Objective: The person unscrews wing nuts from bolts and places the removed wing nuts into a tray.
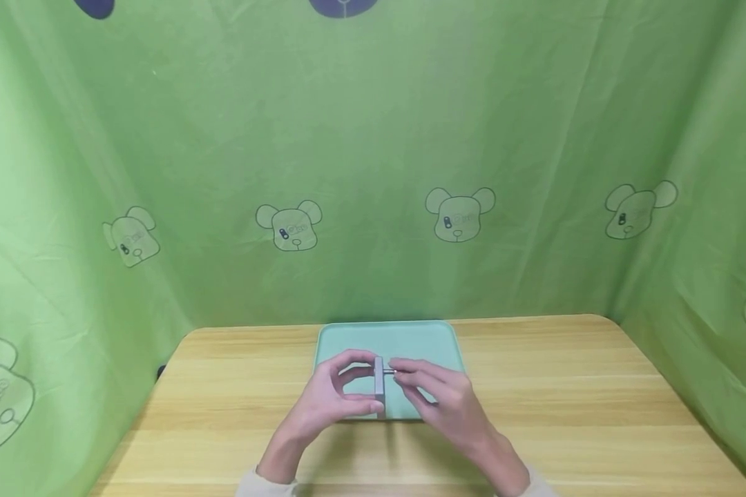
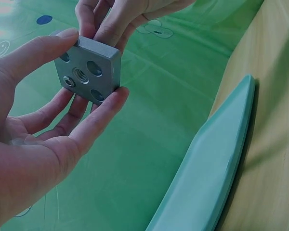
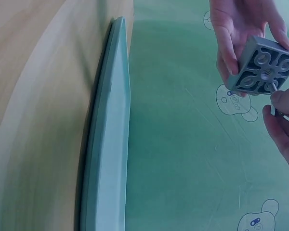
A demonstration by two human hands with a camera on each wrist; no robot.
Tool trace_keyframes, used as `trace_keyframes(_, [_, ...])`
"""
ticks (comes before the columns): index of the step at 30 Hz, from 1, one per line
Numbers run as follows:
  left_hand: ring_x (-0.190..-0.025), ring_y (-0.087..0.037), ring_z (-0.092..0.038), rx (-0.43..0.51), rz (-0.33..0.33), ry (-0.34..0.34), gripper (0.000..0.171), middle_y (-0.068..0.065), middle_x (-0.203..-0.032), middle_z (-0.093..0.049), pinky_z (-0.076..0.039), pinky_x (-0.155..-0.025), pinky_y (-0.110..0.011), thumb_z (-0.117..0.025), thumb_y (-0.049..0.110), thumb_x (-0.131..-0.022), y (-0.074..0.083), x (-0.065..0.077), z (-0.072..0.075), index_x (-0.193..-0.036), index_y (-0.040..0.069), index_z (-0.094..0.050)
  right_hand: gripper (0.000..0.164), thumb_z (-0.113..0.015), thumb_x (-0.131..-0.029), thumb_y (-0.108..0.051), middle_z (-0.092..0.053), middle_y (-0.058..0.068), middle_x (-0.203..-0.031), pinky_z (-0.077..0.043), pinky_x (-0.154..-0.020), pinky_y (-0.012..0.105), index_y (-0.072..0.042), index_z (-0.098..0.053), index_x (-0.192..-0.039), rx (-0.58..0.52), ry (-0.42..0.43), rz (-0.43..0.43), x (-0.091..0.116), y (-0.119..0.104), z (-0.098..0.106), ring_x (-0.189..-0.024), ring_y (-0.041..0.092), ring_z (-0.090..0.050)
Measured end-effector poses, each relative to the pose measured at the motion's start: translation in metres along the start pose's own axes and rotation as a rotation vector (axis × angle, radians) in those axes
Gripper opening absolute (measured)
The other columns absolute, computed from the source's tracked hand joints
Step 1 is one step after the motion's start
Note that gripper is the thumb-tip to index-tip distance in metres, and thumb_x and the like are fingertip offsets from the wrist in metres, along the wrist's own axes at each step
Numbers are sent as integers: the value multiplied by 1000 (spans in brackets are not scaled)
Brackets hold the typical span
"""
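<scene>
A square grey metal block [image 2: 86, 67] with several round holes and a threaded centre hole is held upright above the tray. My left hand [image 1: 329, 393] grips its edges between thumb and fingers. From the block's ribbed side, in the right wrist view, the thin shaft of a bolt [image 3: 273, 87] sticks out of a corner hole. My right hand [image 1: 450, 397] pinches the outer end of this shaft with thumb and fingertips. On the other face, a round socketed end [image 2: 69, 81] shows in one corner hole. The right fingertips are partly hidden behind the block in the left wrist view.
A mint-green tray [image 1: 404, 335] with a raised rim lies on the wooden table [image 1: 547, 386], beneath and beyond the hands. A green curtain [image 1: 373, 138] printed with bear heads hangs behind the table and along both sides.
</scene>
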State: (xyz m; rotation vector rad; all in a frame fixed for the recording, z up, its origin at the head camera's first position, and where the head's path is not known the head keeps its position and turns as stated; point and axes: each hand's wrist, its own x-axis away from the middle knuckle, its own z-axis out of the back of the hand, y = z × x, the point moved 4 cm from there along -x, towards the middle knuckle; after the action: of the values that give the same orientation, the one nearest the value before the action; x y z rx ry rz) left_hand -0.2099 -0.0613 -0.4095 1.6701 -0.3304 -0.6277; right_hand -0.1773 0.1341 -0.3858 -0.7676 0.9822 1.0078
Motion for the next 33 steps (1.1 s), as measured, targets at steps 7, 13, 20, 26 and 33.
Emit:
trace_keyframes(7, [-130, -38, -55, -11, 9, 0, 59, -21, -141, -52, -63, -92, -46, -84, -3, -80, 0, -1, 0, -133, 2, -59, 12, -67, -99, -11, -76, 16, -105, -62, -88, 27, -2, -75, -96, -22, 0, -40, 1, 2, 0, -89, 31, -76])
trace_keyframes(13, [-130, -33, -56, -29, -19, 10, 59, -20, -140, -52, -63, -93, -45, -84, -2, -79, -2, -2, 2, -133, 0, -59, 21, -83, -82, -1, -75, 18, -108, -59, -97, 28, -3, -76, -102, -114, 42, -153, 1, 5, 2, -95, 34, -74])
trace_keyframes(20, [-131, -36, -55, -6, -21, 19, 62, -20, -138, -52, -59, -99, -49, -84, -8, -75, -1, -3, 0, -132, -1, -58, 22, -76, -88, 4, -75, 13, -110, -63, -90, 32, -1, -75, -109, -342, 66, -631, 5, 15, 8, -96, 28, -75])
trace_keyframes(26, [-133, -40, -52, -45, -41, 21, 64, -20, -136, -52, -58, -100, -48, -84, -10, -73, -3, -4, -2, -131, -1, -59, 34, -75, -95, -19, -74, 20, -109, -66, -80, 41, 6, -69, -117, -582, -18, -1138, 17, 26, 4, -91, 33, -75])
trace_keyframes(33, [-132, -35, -54, -97, -72, -8, 64, -20, -136, -53, -58, -102, -46, -84, -10, -72, -3, -4, -4, -131, -1, -58, 39, -76, -94, -18, -74, 24, -104, -66, -80, 47, 11, -67, -117, -728, -103, -1276, 24, 30, 0, -92, 35, -75])
